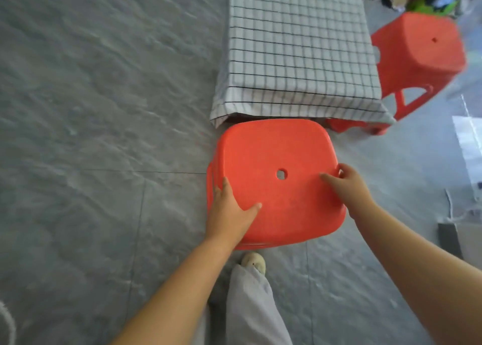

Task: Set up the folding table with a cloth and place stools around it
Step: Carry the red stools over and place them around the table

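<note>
I record the red stool (273, 162) at the centre of the frame, its seat just below the near edge of the table (307, 90), which stands upper centre, draped in a checked cloth (294, 36). The left hand (229, 209) grips the seat's left rim, and the right hand (347, 185) grips its right rim; on both, the thumb lies on top and the fingers wrap the edge. A second red stool (422, 52) stands upper right beside the table, on the grey floor (91, 110).

Wears loose, pale grey trousers (250, 305) with soft folds and a cream, round-toed shoe (253, 262) with tiny dark dots on top, with left arm (182, 279) and right arm (417, 253) both bare.
</note>
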Demonstrator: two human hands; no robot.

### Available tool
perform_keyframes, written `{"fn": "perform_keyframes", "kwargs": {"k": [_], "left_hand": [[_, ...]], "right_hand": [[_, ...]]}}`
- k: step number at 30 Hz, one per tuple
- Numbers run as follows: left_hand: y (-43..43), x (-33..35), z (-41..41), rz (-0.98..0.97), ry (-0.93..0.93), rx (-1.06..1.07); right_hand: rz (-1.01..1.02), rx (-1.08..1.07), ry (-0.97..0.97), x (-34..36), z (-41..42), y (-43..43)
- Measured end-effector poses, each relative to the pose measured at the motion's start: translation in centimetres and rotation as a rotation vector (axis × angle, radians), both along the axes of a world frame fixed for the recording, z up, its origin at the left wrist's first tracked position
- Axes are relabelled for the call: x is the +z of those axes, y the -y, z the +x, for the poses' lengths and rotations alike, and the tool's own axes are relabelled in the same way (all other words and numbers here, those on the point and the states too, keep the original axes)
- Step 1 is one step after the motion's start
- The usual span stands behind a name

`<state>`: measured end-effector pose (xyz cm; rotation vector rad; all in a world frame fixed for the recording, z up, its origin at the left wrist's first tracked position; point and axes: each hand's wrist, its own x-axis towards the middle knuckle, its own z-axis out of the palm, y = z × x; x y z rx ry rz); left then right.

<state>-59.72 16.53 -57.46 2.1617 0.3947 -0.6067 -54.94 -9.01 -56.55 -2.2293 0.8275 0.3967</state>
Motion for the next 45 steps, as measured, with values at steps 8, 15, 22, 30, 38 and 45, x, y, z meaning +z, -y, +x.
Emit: {"fn": "perform_keyframes", "kwargs": {"k": [8,15,22,30,38,45], "left_hand": [[11.1,-2.0,3.5,-0.021,-0.030,-0.129],[17.2,-4.6,5.0,-0.078,-0.112,-0.177],[17.6,-8.1,2.6,-0.075,-0.281,-0.135],[16.2,-8.9,3.4,-0.025,-0.320,-0.252],[10.2,-7.0,4.9,0.151,-0.075,-0.180],[-3.2,-6.6,3.9,0.362,-0.002,-0.102]], "right_hand": [[0.018,-0.112,-0.032,-2.5,1.1,12.0],[0.013,-0.120,-0.084,-4.8,1.7,18.0],[0.066,0.026,-0.302,-9.5,-0.2,18.2],[-0.022,-0.043,-0.265,-10.5,-0.7,16.5],[-0.210,0.082,-0.026,-8.1,3.3,8.4],[-0.174,0.466,0.065,-6.6,4.9,-7.4]]}}
